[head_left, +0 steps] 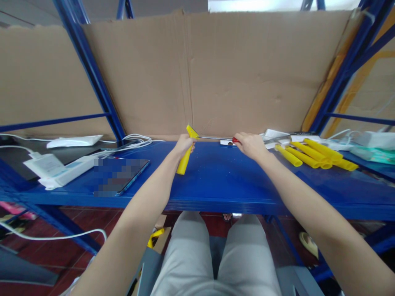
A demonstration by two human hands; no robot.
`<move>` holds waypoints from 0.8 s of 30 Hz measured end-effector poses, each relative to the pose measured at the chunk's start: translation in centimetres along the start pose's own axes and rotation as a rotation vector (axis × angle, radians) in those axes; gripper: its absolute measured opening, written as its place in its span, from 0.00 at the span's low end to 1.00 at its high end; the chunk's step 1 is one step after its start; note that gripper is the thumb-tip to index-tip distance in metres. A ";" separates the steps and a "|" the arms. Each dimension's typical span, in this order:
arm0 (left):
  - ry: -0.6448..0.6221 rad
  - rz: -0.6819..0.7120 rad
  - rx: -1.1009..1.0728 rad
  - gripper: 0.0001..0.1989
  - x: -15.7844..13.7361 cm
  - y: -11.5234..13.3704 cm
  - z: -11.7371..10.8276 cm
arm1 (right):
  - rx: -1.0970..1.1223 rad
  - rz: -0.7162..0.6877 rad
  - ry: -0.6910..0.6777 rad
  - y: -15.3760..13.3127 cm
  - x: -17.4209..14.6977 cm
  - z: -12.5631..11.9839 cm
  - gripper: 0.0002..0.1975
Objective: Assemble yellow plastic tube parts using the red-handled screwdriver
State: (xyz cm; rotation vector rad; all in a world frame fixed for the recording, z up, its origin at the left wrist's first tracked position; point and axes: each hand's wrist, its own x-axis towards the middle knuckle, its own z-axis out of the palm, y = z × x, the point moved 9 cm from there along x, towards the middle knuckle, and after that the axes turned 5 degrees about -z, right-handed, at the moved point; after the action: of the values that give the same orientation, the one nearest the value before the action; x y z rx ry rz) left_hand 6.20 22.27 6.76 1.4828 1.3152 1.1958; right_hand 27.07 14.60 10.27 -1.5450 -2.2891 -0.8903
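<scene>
My left hand (184,144) is wrapped around a yellow plastic piece (183,163) with a tube-like handle and a flared upper end. Across from it, my right hand (250,144) grips a screwdriver (216,138) by its red handle. The thin metal shaft runs left, with its tip at the flared end of the yellow piece; whether it sits inside a screw is too small to see. Just right of my right hand, several yellow tubular handles (308,154) lie in a pile on the blue shelf (228,176).
A dark phone-like slab (129,176) lies at the left. Behind it are a white power strip (72,170), a white charger (45,165) and coiled white cables (138,140). Cardboard (240,74) closes the back between blue posts (92,70). White packets (379,140) stand at far right.
</scene>
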 end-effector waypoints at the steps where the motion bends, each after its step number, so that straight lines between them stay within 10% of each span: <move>1: 0.015 0.012 0.001 0.14 -0.2 0.3 -0.1 | -0.001 0.013 0.005 0.1 0.0 -0.1 0.14; 24: 0.257 0.459 0.311 0.01 -0.1 3.6 -2.5 | 0.277 0.077 0.044 1.4 0.1 1.4 0.14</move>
State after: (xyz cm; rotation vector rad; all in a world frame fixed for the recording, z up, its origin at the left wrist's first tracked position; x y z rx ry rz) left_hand 4.61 21.62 10.76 1.9823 1.4225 1.5676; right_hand 28.42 15.87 9.72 -1.4650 -2.1960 -0.5538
